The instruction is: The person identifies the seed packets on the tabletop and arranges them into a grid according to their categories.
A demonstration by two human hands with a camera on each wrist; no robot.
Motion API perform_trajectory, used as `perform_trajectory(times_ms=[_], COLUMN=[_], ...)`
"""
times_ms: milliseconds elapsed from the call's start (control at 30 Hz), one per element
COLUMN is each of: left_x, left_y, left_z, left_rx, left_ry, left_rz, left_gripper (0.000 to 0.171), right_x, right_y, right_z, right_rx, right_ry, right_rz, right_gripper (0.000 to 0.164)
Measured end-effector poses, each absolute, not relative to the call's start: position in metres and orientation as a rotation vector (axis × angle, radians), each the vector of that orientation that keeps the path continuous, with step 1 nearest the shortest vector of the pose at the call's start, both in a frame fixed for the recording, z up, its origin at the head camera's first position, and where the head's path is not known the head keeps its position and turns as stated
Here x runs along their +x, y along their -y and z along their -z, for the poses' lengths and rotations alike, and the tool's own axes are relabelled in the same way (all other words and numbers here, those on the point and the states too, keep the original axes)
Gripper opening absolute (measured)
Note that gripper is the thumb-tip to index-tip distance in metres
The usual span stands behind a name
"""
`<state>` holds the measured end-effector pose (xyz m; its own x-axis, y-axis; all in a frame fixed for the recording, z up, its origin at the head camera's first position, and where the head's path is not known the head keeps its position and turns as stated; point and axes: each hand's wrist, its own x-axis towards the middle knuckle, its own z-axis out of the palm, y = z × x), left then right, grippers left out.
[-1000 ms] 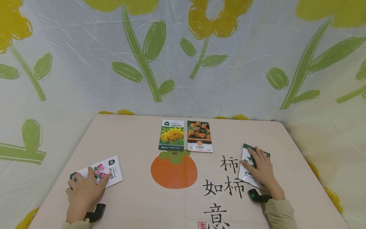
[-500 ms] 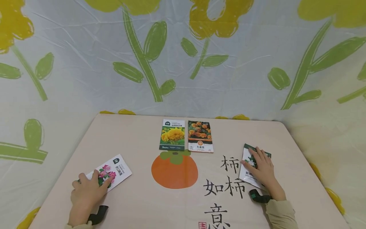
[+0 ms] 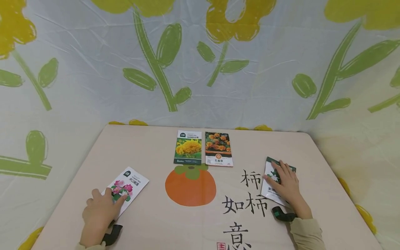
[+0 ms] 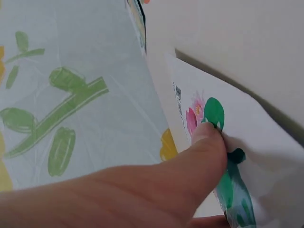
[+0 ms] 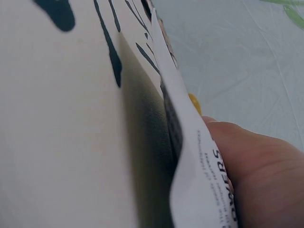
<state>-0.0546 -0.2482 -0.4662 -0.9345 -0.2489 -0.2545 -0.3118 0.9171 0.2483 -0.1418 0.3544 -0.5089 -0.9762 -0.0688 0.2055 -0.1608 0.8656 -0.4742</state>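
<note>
In the head view, my left hand (image 3: 101,210) grips the lower part of a white seed packet (image 3: 136,180) with pink flowers, which lies slanted at the left. Its thumb (image 4: 209,142) lies on the printed face in the left wrist view; the packet's bottom end is hidden under the hand. On the right, my right hand (image 3: 285,180) rests with spread fingers over another seed packet (image 3: 270,192), white with a dark green band and a white flower. In the right wrist view that packet's edge (image 5: 187,156) stands a little off the table, with the thumb (image 5: 256,161) against its face.
Towards the back of the table (image 3: 140,149) lie two more seed packets side by side: one with a yellow flower (image 3: 188,147), one with orange marigolds (image 3: 218,149). An orange persimmon (image 3: 190,187) and dark characters (image 3: 247,203) are printed on the tabletop. A flowered curtain (image 3: 265,69) hangs behind.
The left packet has turned, its top end swinging to point up and right, and shifted right with my left hand. My right hand and its packet stay where they were.
</note>
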Motion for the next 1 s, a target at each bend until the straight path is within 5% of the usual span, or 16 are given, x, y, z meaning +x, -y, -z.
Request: perform_trajectory(times_ms=[433, 667, 800, 1000], left_x=[-0.062, -0.073, -0.079, -0.083], left_y=[0.246, 0.267, 0.279, 0.289], left_z=[0.455, 0.450, 0.455, 0.462], left_rx=[-0.433, 0.040, 0.271, 0.286], left_ry=[-2.893, -3.061, -2.951, -2.828], left_rz=[-0.376, -0.390, -0.470, -0.555], left_gripper=[0.087, 0.082, 0.096, 0.114], right_x=[-0.141, -0.140, -0.141, -0.143], right_y=[-0.354, -0.355, -0.356, -0.356], right_z=[0.508, 0.510, 0.511, 0.512], right_rx=[0.181, 0.173, 0.172, 0.185], right_ry=[2.847, 2.847, 2.848, 2.850], right_rz=[-0.749, -0.747, -0.755, -0.755], right_gripper=[0.072, 0.072, 0.072, 0.073])
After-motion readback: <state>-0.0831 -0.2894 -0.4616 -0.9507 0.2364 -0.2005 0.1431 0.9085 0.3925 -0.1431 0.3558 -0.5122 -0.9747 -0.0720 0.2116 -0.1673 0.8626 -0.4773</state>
